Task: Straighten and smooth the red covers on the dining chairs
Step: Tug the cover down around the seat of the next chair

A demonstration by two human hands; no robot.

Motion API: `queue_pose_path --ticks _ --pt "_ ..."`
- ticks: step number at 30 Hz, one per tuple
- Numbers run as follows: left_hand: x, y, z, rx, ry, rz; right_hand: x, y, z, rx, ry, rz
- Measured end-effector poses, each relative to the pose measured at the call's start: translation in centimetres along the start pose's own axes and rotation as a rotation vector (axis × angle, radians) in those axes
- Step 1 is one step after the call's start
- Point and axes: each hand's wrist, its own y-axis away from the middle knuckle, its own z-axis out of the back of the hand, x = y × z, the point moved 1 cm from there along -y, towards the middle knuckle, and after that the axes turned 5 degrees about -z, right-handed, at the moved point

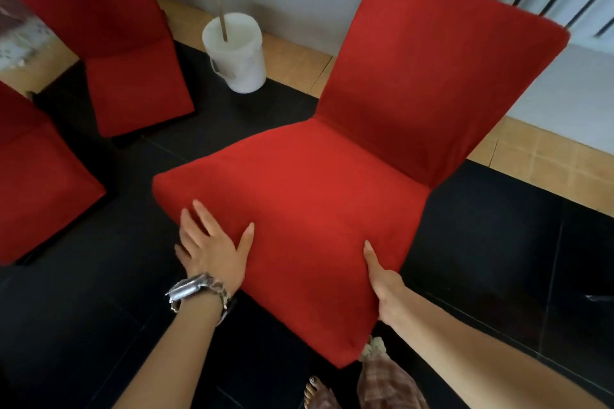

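**While both hands touch it, red cover [315, 183] lies smooth**

It is stretched over the centre chair's back and seat, with a white bucket [237, 56] set behind. The left hand [212, 246] is spread flat, released, on the front corner. The right hand [387, 289] is laid at the front edge with fingers hidden, so its grip cannot be told.

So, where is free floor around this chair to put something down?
Bare dark floor lies right of the near chair, up to the tan tiles. Another patch: between it, the bucket and far chair. Crowded: seat front, left hand, right hand.
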Motion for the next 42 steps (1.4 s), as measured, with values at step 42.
queue_pose_path --ticks 42 --pt "-11.0 -5.4 8.5 0.443 -0.962 -1.018 9.5 5.1 5.0 0.009 -0.206 0.018"
